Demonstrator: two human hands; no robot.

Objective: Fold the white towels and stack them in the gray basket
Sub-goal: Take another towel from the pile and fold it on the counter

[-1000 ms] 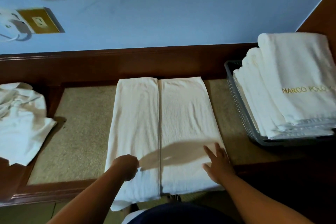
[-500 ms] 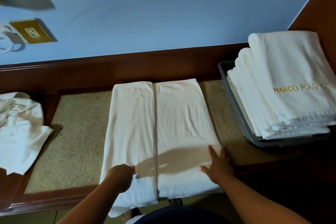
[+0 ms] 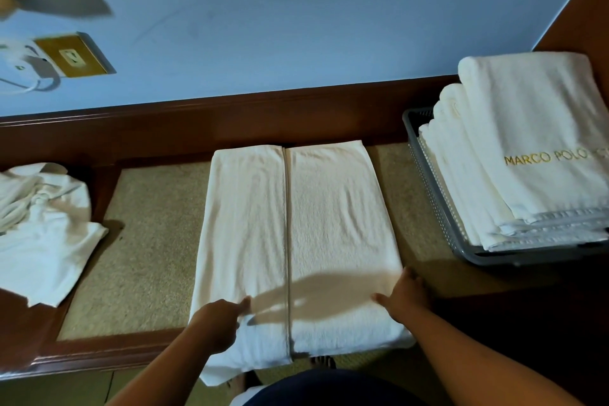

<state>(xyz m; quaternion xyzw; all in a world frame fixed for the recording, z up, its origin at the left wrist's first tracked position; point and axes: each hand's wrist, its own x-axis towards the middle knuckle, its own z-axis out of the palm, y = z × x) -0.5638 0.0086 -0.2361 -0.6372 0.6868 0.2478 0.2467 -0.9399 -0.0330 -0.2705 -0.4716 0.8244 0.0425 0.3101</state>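
At the far left, a crumpled white towel (image 3: pixel 43 234) lay heaped on the table's dark wooden rim (image 3: pixel 99 353), spilling onto the tan inlay. Your left hand (image 3: pixel 217 316) sat knuckles-up on the near left corner of the folded towel (image 3: pixel 329 208). Its fingers were curled, but I cannot tell whether they pinched any cloth. That towel lay flat in the middle of the inlay, both long sides folded inward so the edges met in a seam down the centre. Its near end hung over the table's front edge. Your right hand (image 3: pixel 403 298) rested open at the towel's near right edge, thumb spread on top. Well apart to the right stood the gray basket (image 3: pixel 438 201), holding a stack of folded towels (image 3: pixel 527 148), the top one lettered MARCO POLO.
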